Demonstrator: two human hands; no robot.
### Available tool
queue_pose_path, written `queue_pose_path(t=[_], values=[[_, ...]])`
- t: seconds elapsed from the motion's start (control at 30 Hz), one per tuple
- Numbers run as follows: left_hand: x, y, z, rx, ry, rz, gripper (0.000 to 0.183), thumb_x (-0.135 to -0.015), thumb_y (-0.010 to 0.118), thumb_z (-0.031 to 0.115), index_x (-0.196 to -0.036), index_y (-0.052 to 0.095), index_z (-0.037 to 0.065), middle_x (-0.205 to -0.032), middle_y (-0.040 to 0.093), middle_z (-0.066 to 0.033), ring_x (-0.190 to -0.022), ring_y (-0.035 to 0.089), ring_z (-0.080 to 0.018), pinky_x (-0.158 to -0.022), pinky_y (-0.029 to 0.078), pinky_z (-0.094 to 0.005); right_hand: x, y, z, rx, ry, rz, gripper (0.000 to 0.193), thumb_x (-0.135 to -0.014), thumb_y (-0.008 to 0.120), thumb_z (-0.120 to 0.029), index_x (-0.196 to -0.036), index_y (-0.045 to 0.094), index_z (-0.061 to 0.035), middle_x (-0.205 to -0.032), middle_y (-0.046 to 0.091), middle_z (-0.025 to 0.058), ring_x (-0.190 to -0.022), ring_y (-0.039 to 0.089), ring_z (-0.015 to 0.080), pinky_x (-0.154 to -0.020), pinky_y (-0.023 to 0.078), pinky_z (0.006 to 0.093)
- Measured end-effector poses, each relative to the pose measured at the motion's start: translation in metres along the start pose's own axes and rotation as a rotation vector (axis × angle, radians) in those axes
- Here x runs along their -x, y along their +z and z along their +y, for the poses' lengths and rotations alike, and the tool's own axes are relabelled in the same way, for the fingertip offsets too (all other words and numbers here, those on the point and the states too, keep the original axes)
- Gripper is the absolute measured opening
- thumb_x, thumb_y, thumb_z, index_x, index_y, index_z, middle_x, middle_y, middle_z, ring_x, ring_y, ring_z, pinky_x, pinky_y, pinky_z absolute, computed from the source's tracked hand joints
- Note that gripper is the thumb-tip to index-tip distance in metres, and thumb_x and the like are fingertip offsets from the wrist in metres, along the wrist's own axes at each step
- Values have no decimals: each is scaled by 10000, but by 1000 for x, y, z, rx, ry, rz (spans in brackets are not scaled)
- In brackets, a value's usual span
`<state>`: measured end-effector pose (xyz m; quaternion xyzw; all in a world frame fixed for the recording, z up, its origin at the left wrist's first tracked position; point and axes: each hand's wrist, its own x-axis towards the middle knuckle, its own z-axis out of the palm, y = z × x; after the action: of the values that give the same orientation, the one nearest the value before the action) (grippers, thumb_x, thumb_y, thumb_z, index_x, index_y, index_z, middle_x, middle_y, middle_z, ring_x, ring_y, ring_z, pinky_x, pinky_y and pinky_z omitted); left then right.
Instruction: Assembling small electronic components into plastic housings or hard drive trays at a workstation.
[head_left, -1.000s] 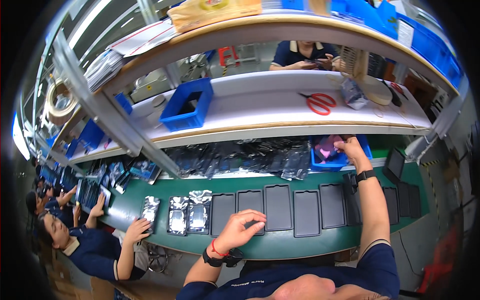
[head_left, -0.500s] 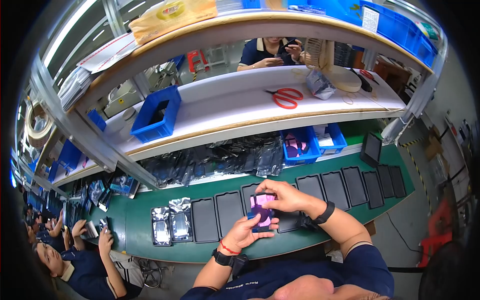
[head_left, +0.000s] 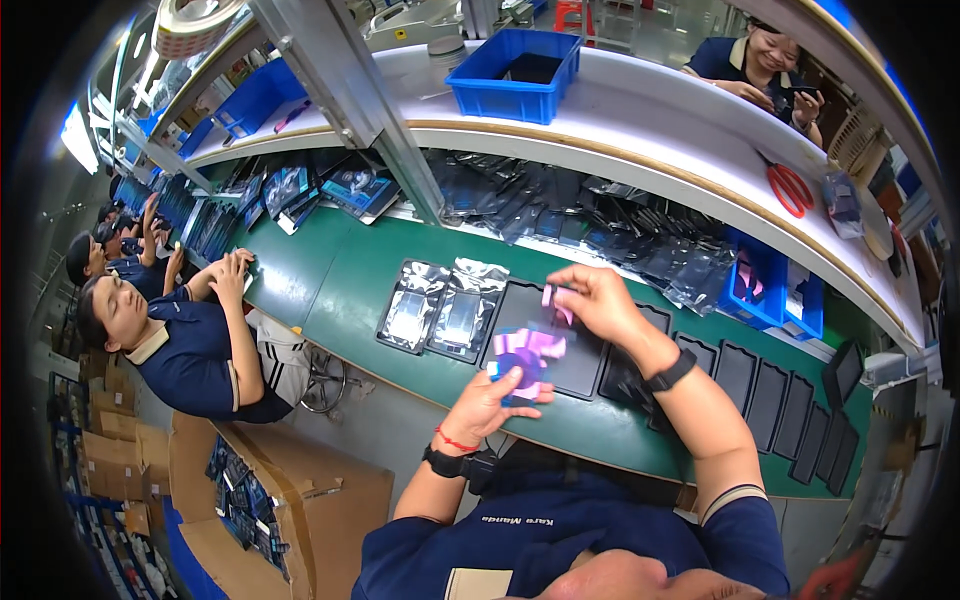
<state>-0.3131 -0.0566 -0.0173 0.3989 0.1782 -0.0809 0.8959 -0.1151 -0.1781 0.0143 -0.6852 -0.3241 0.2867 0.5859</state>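
My left hand (head_left: pixel 482 410) is closed round a blurred bunch of flat pink and dark purple pieces (head_left: pixel 530 350), its thumb pressed on top. Up and to the right of it, my right hand (head_left: pixel 608 308) pinches a small pink-and-dark piece (head_left: pixel 560 305), apart from the bunch. What exactly these pieces are is too blurred to tell. Both hands are above a black shallow tray (head_left: pixel 578 368). Left of that tray, two trays each bear a shiny silver bag with a flat dark item: one bag (head_left: pixel 408 315) at the far left, another bag (head_left: pixel 465 312) beside it.
More black trays (head_left: pixel 738 370) line the green table (head_left: pixel 330 270) to the right. Behind lie piled dark bagged items (head_left: pixel 560 205) and a blue bin (head_left: pixel 750 290) with pink pieces. The shelf holds a blue bin (head_left: pixel 515 75) and red scissors (head_left: pixel 790 190). A co-worker (head_left: pixel 200 350) sits left.
The view has swung left. My right hand has drawn away from my left with a small piece pinched in it. My left hand still holds the pink and purple bunch.
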Motion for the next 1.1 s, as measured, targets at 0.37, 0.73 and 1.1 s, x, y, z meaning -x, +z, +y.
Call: queue_pose_path(t=[0.37,0.73,1.1], values=[[19,-36,15,-65,353,260,260,-870,586,97,-1108,548,-2,-939,640,-90,-812,637,-179,-724,521,-296,-2,30,3,546,-247,168,480,-665,787,-253,-1027,597,0,-862,620,81,-798,592,193,-725,470,322],[-39,0,-10,-30,439,199,258,-852,559,-17,-1110,549,-2,-981,625,-55,-881,601,-146,-801,479,-288,31,-14,6,29,192,31,218,-815,587,19,-1030,614,38,-787,656,43,-681,584,66,-629,471,210],[-45,10,-13,39,613,477,145,-854,545,4,-988,582,-34,-878,642,-100,-809,613,-180,-749,485,-296,35,-14,19,133,163,17,201,-755,697,-25,-930,607,15,-678,591,-19,-609,517,23,-547,410,187]])
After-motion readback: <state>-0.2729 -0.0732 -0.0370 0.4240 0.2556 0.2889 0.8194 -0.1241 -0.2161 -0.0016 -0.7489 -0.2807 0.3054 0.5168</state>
